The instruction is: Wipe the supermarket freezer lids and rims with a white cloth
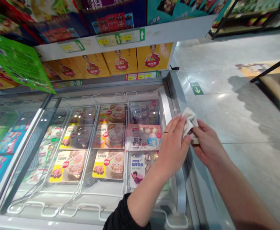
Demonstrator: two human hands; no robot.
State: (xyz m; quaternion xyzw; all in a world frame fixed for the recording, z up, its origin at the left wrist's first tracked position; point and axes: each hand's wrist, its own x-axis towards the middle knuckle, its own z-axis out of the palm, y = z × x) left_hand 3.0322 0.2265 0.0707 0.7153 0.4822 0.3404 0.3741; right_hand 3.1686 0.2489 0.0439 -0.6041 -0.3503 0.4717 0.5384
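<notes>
A crumpled white cloth (189,120) is pinched between both my hands at the right end of a chest freezer (178,105). My left hand (174,145) lies over the freezer's grey rim with its fingers on the cloth, a ring on one finger. Gripping the cloth's lower right corner, my right hand (207,143) comes in from the aisle side. Under the glass lid (106,95), wire baskets hold several packs of frozen food (143,137).
Yellow boxes (120,60) line the shelf behind the freezer, with price tags (120,38) on the shelf edge above. A green bag (17,62) hangs at upper left. Grey tiled floor (238,111) with a green arrow sticker (196,88) lies to the right; dark shelving (276,83) stands beyond.
</notes>
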